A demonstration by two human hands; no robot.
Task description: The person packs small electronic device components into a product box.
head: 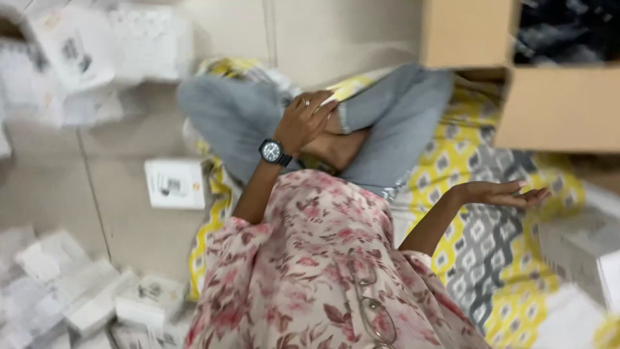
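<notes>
Left hand [309,119] resting on crossed ankle [336,145], right hand [500,192] open above patterned mat [465,168]

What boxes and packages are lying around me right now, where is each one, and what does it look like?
Small white box: alone on the floor left of the knees, square, dark picture on top.
White boxes: heap at lower left, blurred.
White boxes: stack at upper left, blurred.
Cardboard carton: upper right, large, brown, open, dark contents.
White box: right edge, on the patterned mat.
</notes>
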